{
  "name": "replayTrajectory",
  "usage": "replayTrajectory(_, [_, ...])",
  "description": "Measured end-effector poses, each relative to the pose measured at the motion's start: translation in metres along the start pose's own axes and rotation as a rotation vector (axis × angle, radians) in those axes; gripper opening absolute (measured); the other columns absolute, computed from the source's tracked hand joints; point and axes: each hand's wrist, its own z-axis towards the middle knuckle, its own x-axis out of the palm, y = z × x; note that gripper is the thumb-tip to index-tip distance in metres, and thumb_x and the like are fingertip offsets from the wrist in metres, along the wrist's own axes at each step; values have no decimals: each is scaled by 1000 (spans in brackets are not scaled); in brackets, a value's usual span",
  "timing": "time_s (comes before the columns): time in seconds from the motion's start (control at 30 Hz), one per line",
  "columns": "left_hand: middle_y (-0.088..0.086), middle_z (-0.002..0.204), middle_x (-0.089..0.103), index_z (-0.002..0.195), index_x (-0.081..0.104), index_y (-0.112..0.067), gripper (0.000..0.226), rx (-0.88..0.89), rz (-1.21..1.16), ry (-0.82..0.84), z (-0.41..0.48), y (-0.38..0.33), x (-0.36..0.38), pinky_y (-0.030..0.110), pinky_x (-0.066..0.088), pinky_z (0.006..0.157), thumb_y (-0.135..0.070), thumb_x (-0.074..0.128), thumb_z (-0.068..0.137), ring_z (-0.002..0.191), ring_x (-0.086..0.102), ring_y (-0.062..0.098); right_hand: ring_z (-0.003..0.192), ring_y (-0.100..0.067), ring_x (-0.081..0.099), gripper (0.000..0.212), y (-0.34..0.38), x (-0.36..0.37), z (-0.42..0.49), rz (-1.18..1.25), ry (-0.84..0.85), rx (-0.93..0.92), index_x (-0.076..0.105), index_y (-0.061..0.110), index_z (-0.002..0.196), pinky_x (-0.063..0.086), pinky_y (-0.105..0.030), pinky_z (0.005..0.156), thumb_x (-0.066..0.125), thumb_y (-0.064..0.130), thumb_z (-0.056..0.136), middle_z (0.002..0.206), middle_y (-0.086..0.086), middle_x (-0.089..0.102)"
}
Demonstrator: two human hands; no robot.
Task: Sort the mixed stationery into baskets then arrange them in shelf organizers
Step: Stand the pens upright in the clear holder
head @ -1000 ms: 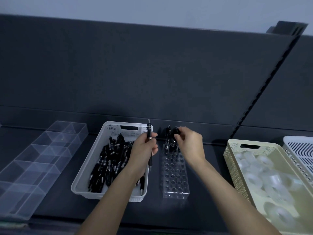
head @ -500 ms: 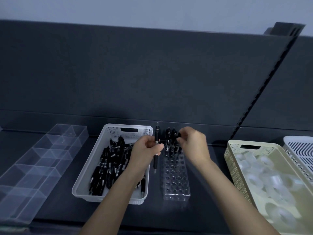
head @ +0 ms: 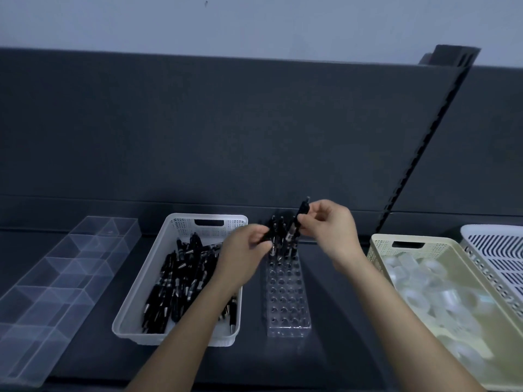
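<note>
A pale blue-grey wall runs across the far top, marked by one small dark speck. Below it stands the dark grey back panel of a shelving unit, with a slotted upright slanting at the right. The near shelf surface is equally dark. The light is dim and even.

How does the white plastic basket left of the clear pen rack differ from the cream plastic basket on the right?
The white plastic basket holds loose black pens; the cream plastic basket holds clear tape rolls. The white one sits right beside the clear pen rack; the cream one lies apart from it, further right, cut off by the frame's lower edge. Both have perforated walls and a slot handle at the far end.
</note>
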Motion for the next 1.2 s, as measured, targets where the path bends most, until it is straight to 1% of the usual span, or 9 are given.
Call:
replayTrajectory(0.13, [16,121,59,123,61,-4,38,-3,472,-189,-4,37,-29,31,37,99,-13,67,86,115,52,31,66,-3,59,18,-16,-1,4,-308,-108,-139,57,21,72,41,-6,59,68,12,83,67,11,62])
replayTrajectory(0.27, [23,136,41,138,37,-6,70,-381,715,-62,-13,68,-46,47,37,103,-42,65,85,124,39,40,67,4,54,14,-32,7,3,-366,-101,-173,58,19,77,37,0,59,66,11,85,69,14,59])
replayTrajectory(0.4, [23,142,32,146,20,-10,92,-439,720,8,-18,80,-44,48,38,103,-55,64,81,128,38,39,66,-3,55,10,-42,12,5,-395,-84,-144,60,15,78,38,-3,58,65,11,86,68,10,59])
replayTrajectory(0.53, [24,142,30,147,20,-9,91,-425,645,-15,-19,84,-42,48,39,104,-49,68,81,128,37,40,67,-11,55,3,-52,18,6,-488,-24,-138,64,11,84,35,-13,56,66,12,86,68,9,59])
replayTrajectory(0.67, [23,142,30,146,22,-10,89,-406,601,-25,-20,86,-44,47,39,105,-48,69,80,129,36,39,71,-14,59,12,-59,24,2,-520,3,-131,66,6,98,41,-19,66,65,11,87,76,2,62])
replayTrajectory(0.83, [23,141,31,146,22,-10,91,-399,587,-23,-21,84,-45,47,38,105,-47,71,79,128,37,39,78,-16,62,17,-61,24,1,-532,-19,-130,65,4,103,42,-20,69,65,12,88,87,-6,69])
replayTrajectory(1.0, [22,136,38,139,35,-10,80,-375,511,-31,-23,82,-51,40,39,103,-38,76,77,123,41,35,80,-5,59,13,-51,25,-17,-330,-240,-158,62,12,98,47,-21,75,66,11,86,92,0,63])
replayTrajectory(1.07, [21,132,40,134,39,-10,78,-375,477,-49,-23,81,-54,38,39,99,-37,79,73,120,42,34,76,-1,56,11,-45,33,-26,-283,-253,-185,62,12,95,46,-20,74,65,7,86,92,0,61])
replayTrajectory(1.2, [23,137,29,145,21,-13,98,-459,571,53,-18,77,-54,43,37,103,-41,79,70,123,37,38,74,-3,54,11,-42,53,-39,-275,-191,-205,63,11,92,42,-14,72,62,2,85,89,1,59])
